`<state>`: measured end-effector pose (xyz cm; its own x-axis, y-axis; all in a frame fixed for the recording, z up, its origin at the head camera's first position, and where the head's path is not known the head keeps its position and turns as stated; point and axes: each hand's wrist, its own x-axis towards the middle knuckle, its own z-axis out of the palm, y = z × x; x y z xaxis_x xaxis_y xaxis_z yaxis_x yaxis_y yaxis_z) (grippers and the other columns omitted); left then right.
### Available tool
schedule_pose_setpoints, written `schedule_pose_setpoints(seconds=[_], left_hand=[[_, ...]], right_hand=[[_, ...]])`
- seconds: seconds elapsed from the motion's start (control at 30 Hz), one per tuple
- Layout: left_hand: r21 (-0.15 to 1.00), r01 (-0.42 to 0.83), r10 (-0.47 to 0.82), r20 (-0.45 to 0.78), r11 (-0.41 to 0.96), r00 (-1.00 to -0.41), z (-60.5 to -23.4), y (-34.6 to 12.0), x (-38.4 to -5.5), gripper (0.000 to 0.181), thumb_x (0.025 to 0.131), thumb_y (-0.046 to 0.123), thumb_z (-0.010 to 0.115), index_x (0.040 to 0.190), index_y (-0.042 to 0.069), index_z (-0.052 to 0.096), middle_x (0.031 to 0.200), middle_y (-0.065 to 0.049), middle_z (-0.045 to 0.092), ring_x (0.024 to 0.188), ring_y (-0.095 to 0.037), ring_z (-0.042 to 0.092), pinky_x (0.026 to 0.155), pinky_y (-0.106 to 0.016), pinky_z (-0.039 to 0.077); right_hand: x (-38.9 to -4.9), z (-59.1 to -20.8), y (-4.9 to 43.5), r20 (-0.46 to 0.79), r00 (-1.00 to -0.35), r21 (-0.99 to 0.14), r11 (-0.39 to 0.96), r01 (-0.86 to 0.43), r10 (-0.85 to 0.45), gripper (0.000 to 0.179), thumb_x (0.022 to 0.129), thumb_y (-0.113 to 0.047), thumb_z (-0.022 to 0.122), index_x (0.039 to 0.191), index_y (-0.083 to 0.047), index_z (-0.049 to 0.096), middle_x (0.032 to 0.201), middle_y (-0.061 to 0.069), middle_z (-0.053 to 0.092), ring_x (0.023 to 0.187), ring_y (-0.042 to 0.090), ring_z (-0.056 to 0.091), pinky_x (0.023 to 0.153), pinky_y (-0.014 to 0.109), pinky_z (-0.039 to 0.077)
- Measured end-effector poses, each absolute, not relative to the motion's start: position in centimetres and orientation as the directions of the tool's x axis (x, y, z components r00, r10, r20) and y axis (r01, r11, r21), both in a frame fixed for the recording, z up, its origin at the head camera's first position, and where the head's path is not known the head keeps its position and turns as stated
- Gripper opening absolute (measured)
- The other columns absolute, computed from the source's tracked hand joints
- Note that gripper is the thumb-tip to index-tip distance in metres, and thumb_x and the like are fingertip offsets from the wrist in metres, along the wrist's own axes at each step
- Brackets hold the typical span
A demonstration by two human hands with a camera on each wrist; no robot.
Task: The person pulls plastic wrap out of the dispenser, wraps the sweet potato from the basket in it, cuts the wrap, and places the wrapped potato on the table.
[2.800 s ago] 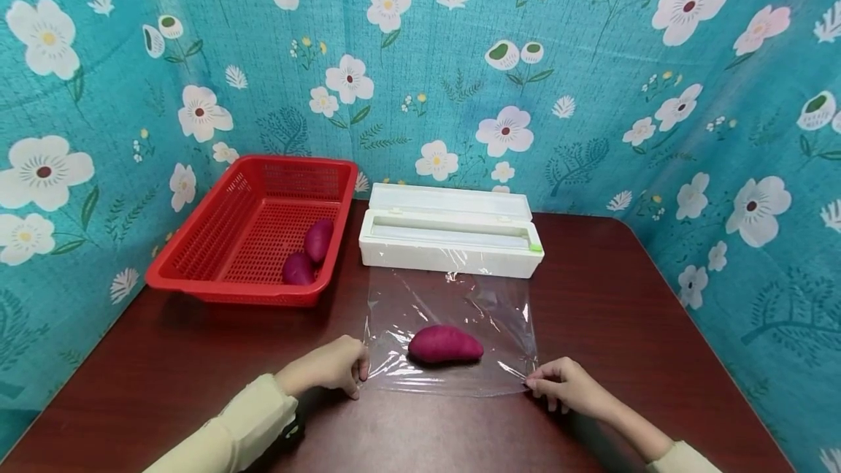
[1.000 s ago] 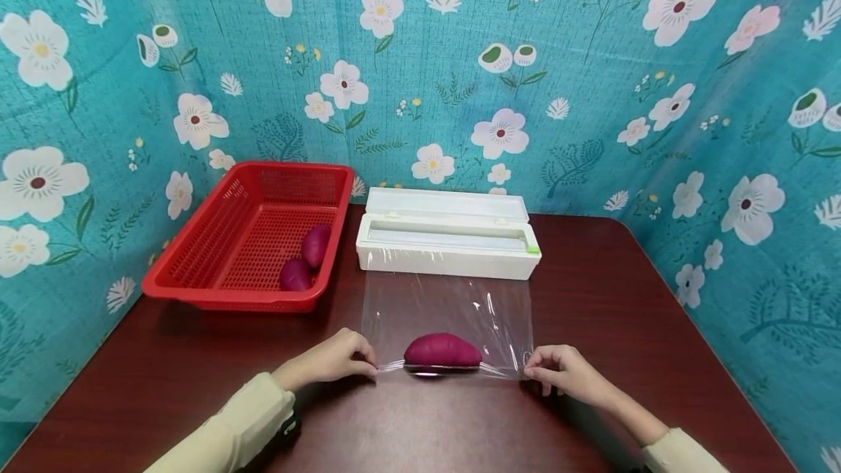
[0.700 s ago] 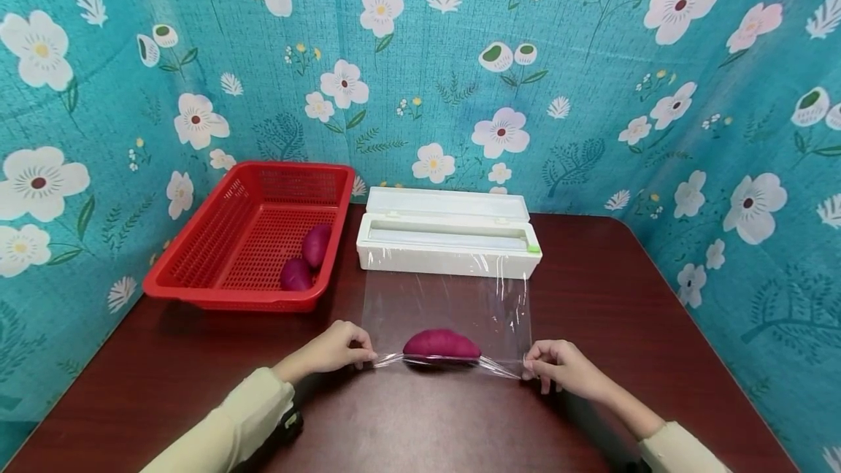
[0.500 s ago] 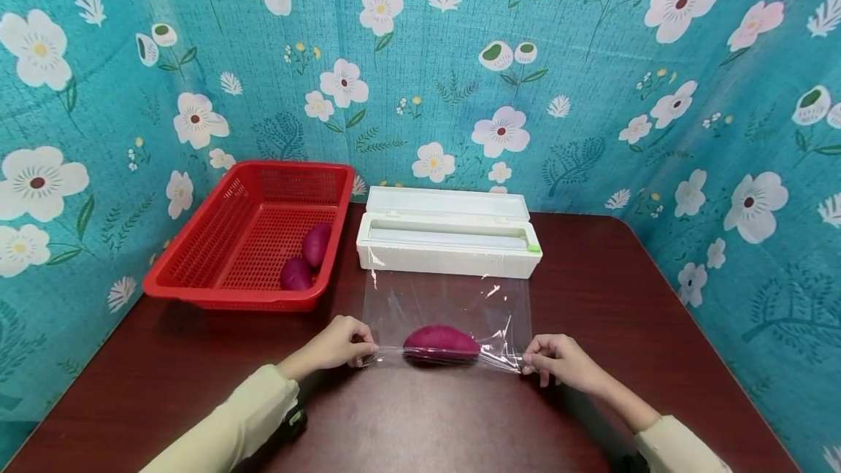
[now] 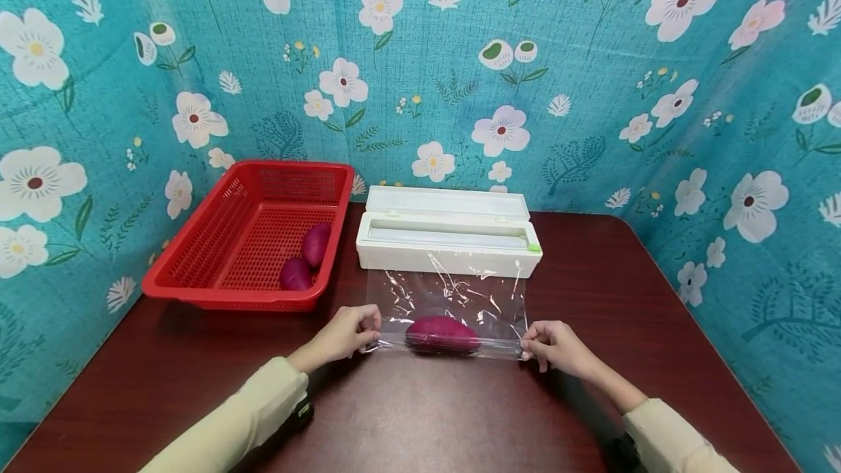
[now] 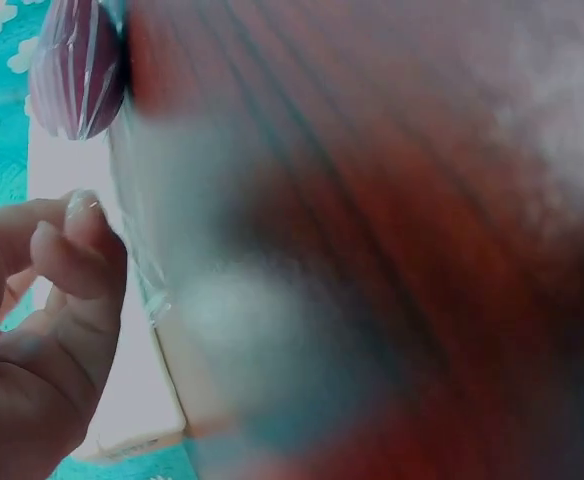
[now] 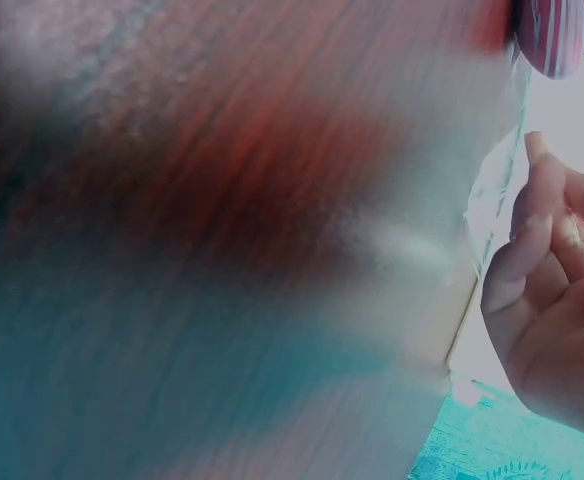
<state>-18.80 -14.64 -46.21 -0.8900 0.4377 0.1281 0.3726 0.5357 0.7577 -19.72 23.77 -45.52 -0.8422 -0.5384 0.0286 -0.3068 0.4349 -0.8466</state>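
A purple sweet potato [image 5: 442,328] lies on a sheet of plastic wrap [image 5: 460,298], its near edge folded up over the potato. My left hand [image 5: 347,333] pinches the near left corner of the wrap, and my right hand [image 5: 558,347] pinches the near right corner. Behind the potato, the wrap runs back to a white wrap dispenser box [image 5: 450,258] whose lid stands open. In the left wrist view the thumb and fingers of my left hand [image 6: 52,310] meet on the film, close to the wrapped end of the potato [image 6: 77,75]. The right wrist view shows my right hand [image 7: 562,280] pinching likewise.
A red plastic basket [image 5: 236,296] stands at the back left, with two more purple sweet potatoes [image 5: 306,258] inside. The dark wooden table [image 5: 420,422] meets a teal floral cloth [image 5: 420,79] behind and at the sides.
Both hands have lifted the near edge of the wrap and carried it away from me, over the sweet potato. The sweet potato has shifted slightly toward the box and is now covered by film.
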Motion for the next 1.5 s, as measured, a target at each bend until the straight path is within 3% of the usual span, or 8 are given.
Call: schedule_pose_setpoints(seconds=[0.17,0.33,0.5,0.73,0.83,1.0,1.3,1.5], left_hand=[[0.58,0.58,0.48,0.337,0.572,-0.81,-46.6,-14.3,-19.3,0.018,0.073,-0.008,0.062,0.071,0.01,0.058,0.063,0.003,0.054,0.053,-0.005,0.05,0.047,-0.02,0.043],[0.424,0.689,0.512,0.464,0.588,-0.723,-46.5,-14.3,-19.4,0.013,0.07,-0.006,0.068,0.076,0.006,0.071,0.073,0.002,0.053,0.069,-0.011,0.054,0.062,-0.022,0.045],[0.378,0.696,0.549,0.433,0.61,-0.715,-46.2,-14.2,-19.5,0.015,0.073,-0.006,0.065,0.081,0.005,0.072,0.077,0.001,0.051,0.072,-0.012,0.054,0.064,-0.022,0.045],[0.323,0.722,0.623,0.366,0.612,-0.691,-45.7,-13.6,-19.7,0.015,0.079,-0.001,0.059,0.093,0.0,0.067,0.078,-0.004,0.053,0.07,-0.012,0.054,0.061,-0.022,0.045],[0.317,0.713,0.634,0.326,0.625,-0.701,-45.8,-13.5,-19.8,0.023,0.08,0.011,0.066,0.1,-0.001,0.065,0.083,-0.005,0.053,0.069,-0.012,0.053,0.06,-0.021,0.045],[0.286,0.701,0.641,0.282,0.654,-0.714,-45.9,-13.2,-20.2,0.042,0.068,0.02,0.077,0.1,-0.003,0.063,0.085,-0.005,0.051,0.069,-0.012,0.051,0.06,-0.022,0.045],[0.241,0.736,0.667,0.313,0.633,-0.676,-46.0,-13.1,-21.8,0.009,0.07,-0.003,0.068,0.076,0.004,0.067,0.069,-0.003,0.051,0.063,-0.016,0.054,0.054,-0.022,0.043],[0.323,0.725,0.643,0.335,0.609,-0.689,-45.7,-13.6,-22.4,0.006,0.075,0.002,0.068,0.08,0.002,0.071,0.07,-0.001,0.057,0.065,-0.013,0.056,0.06,-0.024,0.046]], right_hand=[[-20.4,-46.1,23.6,0.093,-0.834,-0.841,0.406,-0.358,-0.544,0.009,0.082,0.014,0.051,0.089,0.008,0.052,0.064,0.017,0.059,0.037,0.017,0.048,0.034,0.031,0.042],[-20.6,-45.9,23.4,0.113,-0.829,-0.77,0.479,-0.421,-0.548,0.021,0.082,0.016,0.045,0.088,0.008,0.063,0.066,0.013,0.055,0.038,0.003,0.039,0.034,0.024,0.037],[-20.6,-45.7,23.0,0.138,-0.801,-0.704,0.511,-0.493,-0.582,0.016,0.083,0.003,0.055,0.096,0.006,0.064,0.075,0.005,0.056,0.052,0.001,0.044,0.045,0.022,0.04],[-21.0,-45.9,22.5,0.231,-0.769,-0.64,0.503,-0.581,-0.596,0.032,0.067,-0.006,0.076,0.092,0.007,0.064,0.073,0.005,0.053,0.056,0.006,0.045,0.05,0.021,0.039],[-21.2,-46.0,22.4,0.223,-0.776,-0.61,0.537,-0.583,-0.59,0.032,0.064,-0.005,0.077,0.091,0.006,0.065,0.072,0.004,0.053,0.057,0.01,0.046,0.051,0.022,0.039],[-21.7,-46.3,22.0,0.181,-0.779,-0.572,0.58,-0.58,-0.6,0.029,0.065,-0.006,0.077,0.091,0.004,0.067,0.071,0.0,0.055,0.062,0.014,0.05,0.053,0.024,0.041],[-22.8,-46.3,21.5,0.143,-0.806,-0.52,0.65,-0.554,-0.574,0.017,0.067,-0.013,0.077,0.081,-0.006,0.07,0.061,-0.011,0.053,0.055,0.0,0.04,0.046,0.021,0.035],[-23.2,-45.7,21.8,0.168,-0.8,-0.537,0.627,-0.564,-0.576,0.006,0.074,-0.014,0.071,0.072,-0.009,0.07,0.066,-0.01,0.062,0.057,-0.002,0.045,0.05,0.021,0.039]])
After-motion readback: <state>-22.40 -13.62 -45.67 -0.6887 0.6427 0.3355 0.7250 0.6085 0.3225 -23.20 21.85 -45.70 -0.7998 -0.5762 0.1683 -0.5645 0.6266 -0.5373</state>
